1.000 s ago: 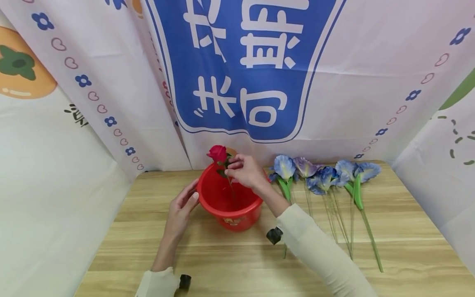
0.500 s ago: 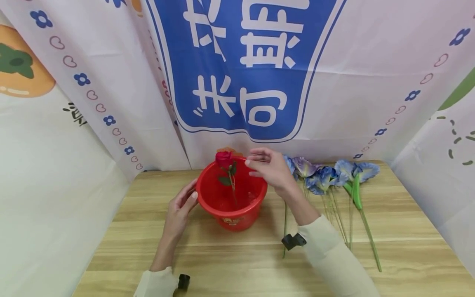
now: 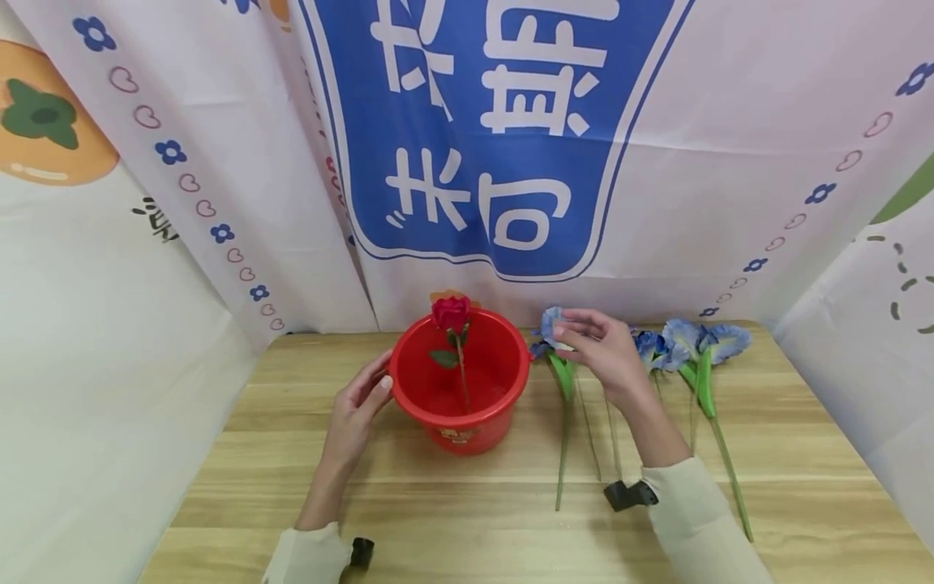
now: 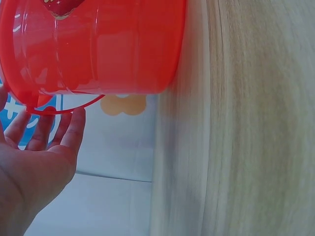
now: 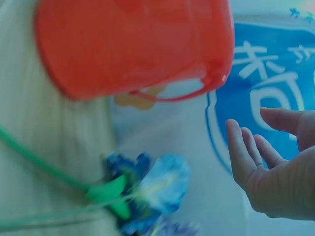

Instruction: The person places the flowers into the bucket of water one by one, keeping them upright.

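A red plastic bucket (image 3: 476, 430) stands on the wooden table, and a red rose (image 3: 451, 313) leans inside it with its bloom at the far rim. My left hand (image 3: 353, 414) touches the bucket's left side near the rim; in the left wrist view its fingers (image 4: 74, 130) lie fairly straight against the rim and thin handle (image 4: 88, 104). To the right of the bucket, my right hand (image 3: 606, 353) hovers over the blue iris (image 3: 552, 326) with loosely bent fingers and nothing in them. The hand hides part of the flowers behind it.
Several irises lie in a row at the back right, among them a pale blue iris (image 3: 724, 344) with a long green stem. A printed white cloth (image 3: 700, 203) hangs behind the table (image 3: 481, 519). Dark wrist cameras sit at both sleeves.
My right hand has let go of the rose in the bucket and moved right to above the irises. The rose now leans there by itself. The left hand stays at the bucket.
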The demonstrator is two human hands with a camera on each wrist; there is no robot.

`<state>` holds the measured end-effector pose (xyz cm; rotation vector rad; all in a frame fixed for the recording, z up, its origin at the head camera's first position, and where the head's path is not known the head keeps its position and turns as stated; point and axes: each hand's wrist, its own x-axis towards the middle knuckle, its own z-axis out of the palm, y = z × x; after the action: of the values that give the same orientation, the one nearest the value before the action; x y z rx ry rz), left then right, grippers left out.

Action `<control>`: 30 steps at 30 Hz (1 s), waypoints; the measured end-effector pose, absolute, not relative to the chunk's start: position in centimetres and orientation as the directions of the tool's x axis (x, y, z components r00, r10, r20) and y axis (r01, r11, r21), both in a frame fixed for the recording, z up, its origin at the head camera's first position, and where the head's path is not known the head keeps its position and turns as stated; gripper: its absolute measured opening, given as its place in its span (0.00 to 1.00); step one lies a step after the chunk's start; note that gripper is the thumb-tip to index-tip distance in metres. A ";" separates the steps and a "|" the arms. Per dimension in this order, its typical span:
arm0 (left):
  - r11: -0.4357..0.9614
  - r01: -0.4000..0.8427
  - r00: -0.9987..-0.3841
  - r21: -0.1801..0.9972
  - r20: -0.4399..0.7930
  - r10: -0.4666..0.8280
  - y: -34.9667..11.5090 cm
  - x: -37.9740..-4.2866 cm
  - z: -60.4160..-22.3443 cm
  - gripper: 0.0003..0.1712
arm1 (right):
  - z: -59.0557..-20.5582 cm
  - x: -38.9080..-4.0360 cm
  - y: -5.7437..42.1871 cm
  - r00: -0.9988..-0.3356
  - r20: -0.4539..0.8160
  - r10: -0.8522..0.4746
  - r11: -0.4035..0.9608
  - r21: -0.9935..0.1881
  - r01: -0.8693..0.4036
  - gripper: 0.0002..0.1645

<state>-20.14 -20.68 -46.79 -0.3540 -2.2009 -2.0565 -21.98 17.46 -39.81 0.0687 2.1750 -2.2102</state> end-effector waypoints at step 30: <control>0.062 0.235 -0.969 0.970 0.228 0.100 -20.8 -20.1 -46.6 0.29 | -48.2 -22.0 20.9 -0.968 -0.251 -0.006 -0.031 -0.967 0.251 0.36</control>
<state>-20.07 -20.82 -46.59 -0.3507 -2.2145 -2.0561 -22.01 20.93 -48.18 0.2646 2.0524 -2.1178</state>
